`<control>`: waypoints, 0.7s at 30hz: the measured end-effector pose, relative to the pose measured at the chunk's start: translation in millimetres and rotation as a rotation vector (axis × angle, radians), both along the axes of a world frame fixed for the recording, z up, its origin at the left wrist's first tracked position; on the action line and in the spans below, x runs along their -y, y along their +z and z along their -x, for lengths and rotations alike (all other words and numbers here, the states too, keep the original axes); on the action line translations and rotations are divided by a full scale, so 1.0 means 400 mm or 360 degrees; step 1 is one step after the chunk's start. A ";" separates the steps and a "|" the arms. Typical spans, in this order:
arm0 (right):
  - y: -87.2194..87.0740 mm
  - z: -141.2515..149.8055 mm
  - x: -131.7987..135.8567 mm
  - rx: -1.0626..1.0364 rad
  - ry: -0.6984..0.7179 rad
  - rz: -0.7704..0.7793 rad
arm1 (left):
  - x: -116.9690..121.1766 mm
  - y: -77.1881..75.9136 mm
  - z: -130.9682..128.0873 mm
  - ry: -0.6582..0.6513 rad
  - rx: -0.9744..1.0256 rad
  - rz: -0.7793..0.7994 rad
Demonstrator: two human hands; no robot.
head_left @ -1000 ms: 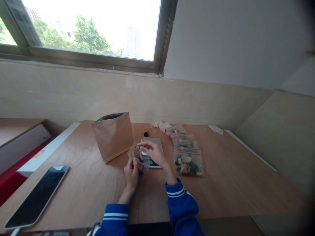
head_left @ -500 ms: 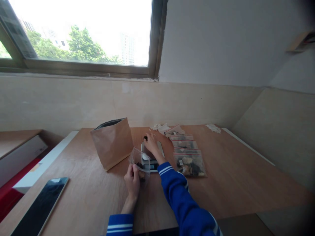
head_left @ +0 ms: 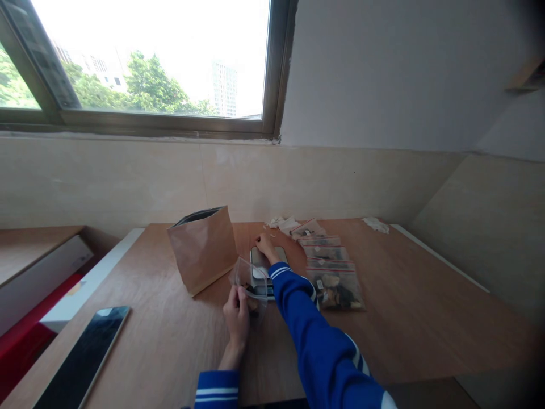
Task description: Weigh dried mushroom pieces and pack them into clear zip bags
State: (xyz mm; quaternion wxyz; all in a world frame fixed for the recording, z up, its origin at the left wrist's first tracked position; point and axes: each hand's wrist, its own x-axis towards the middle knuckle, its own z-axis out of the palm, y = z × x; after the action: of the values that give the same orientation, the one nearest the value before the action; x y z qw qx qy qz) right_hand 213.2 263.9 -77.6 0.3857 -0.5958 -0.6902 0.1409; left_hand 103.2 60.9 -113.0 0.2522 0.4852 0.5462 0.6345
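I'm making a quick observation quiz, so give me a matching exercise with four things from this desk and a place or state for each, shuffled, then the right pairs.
Things:
1. Phone
2. Paper bag
3. Scale
4. Left hand

Places and states:
A. Partly hidden by the right hand
B. Holding a clear bag
C. Standing, open at the top
D. Lying flat at the near left

Pairs: 1-D, 2-C, 3-A, 4-B

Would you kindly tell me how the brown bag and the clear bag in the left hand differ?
The brown bag is larger and opaque; the clear bag is smaller and see-through. The brown bag stands on the table, while the clear bag is held in the left hand. Both look open.
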 end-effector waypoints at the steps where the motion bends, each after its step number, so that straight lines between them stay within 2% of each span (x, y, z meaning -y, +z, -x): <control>1: 0.003 -0.005 -0.001 -0.0091 0.0010 -0.0014 | 0.000 0.000 0.000 0.0002 0.0000 0.0002; 5: 0.020 -0.030 0.011 -0.0426 0.0013 -0.0085 | -0.002 0.005 -0.001 0.0011 -0.0003 0.0011; 9: 0.059 -0.045 0.099 -0.0704 0.0064 -0.0172 | -0.004 0.014 -0.006 0.0003 0.0007 0.0007; 10: 0.076 -0.045 0.135 -0.0770 0.0146 -0.0167 | -0.004 0.015 -0.007 -0.0001 0.0013 -0.0001; 12: 0.115 -0.042 0.212 -0.0968 0.0497 -0.0062 | -0.003 0.016 -0.007 0.0001 0.0033 -0.0019; 15: 0.173 -0.040 0.309 -0.0892 0.0995 0.0242 | -0.001 0.012 -0.001 0.0045 0.0073 -0.0021; 17: 0.192 -0.042 0.348 -0.0833 0.1147 0.0350 | 0.002 0.008 0.003 0.0062 0.0116 -0.0008; 19: 0.186 -0.047 0.369 -0.0842 0.1070 0.0328 | 0.004 0.008 0.005 0.0034 0.0183 -0.0001; 21: 0.158 -0.052 0.388 -0.0880 0.0877 0.0285 | 0.007 0.012 0.005 -0.0004 0.0278 0.0015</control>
State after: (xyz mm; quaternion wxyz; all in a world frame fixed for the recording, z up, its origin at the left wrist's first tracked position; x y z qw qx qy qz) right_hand 234.1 108.7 -14.3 0.4512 -0.3593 -0.6794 0.4536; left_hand 101.2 58.2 -108.2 0.3021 0.4274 0.5245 0.6715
